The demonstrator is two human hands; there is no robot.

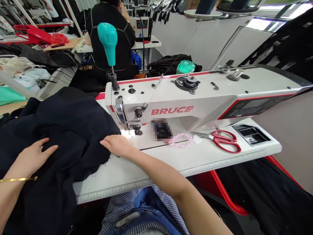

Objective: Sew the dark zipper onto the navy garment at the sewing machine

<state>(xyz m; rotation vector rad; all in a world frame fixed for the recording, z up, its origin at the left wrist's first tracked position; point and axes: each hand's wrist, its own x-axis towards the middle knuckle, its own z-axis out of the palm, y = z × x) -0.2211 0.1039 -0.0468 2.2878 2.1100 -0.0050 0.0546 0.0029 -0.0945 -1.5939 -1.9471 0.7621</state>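
A large piece of dark navy fabric lies bunched over the left end of the white sewing machine and its table, hanging down at the front left. My left hand rests on top of the cloth, thumb and fingers apart. Close to the lit needle area, my right hand has its fingers pressed together on the right edge of the fabric. The fingertips are partly hidden, and so is the cloth under the presser foot.
Red-handled scissors and a pink beaded ring lie on the machine bed. A teal-handled tool stands upright on the machine head. Right of the table is a red bin with dark cloth. Beyond the machine sits a person in black.
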